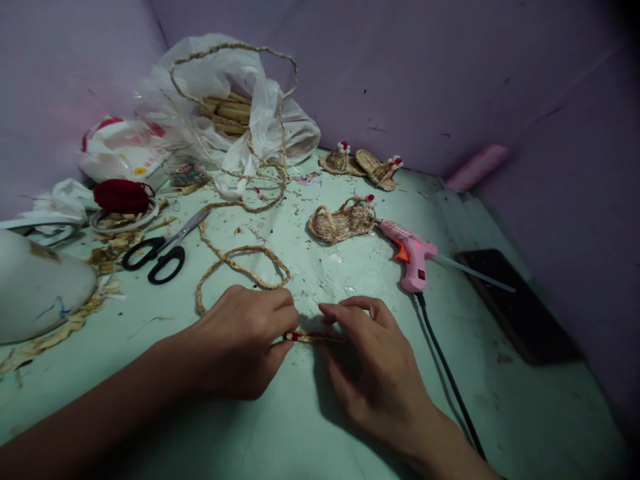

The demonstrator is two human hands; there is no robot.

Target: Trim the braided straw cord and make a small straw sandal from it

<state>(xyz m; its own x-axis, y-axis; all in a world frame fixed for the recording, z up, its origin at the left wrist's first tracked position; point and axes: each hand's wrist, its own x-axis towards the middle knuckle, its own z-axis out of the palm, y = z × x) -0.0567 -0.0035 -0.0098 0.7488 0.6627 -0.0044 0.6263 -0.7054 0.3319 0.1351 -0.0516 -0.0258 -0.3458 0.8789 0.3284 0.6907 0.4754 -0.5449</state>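
My left hand [253,340] pinches a short length of braided straw cord [313,338] between thumb and fingertips, low over the table. A red band marks the cord near those fingertips. My right hand [373,360] curves around the cord's other end with thumb and fingers apart; that end is partly hidden by the hand. A longer loop of braided cord [240,260] runs from beside my left hand back toward a plastic bag [280,127]. Whether it joins the pinched piece is hidden under the hand.
Black-handled scissors [165,250] lie at left, near dark red yarn [123,197] and a white rounded object [40,287]. A small woven slipper [340,221] touches the nozzle of a pink glue gun [413,257]. Its cable [445,367] trails right of my hand, near a phone [515,307].
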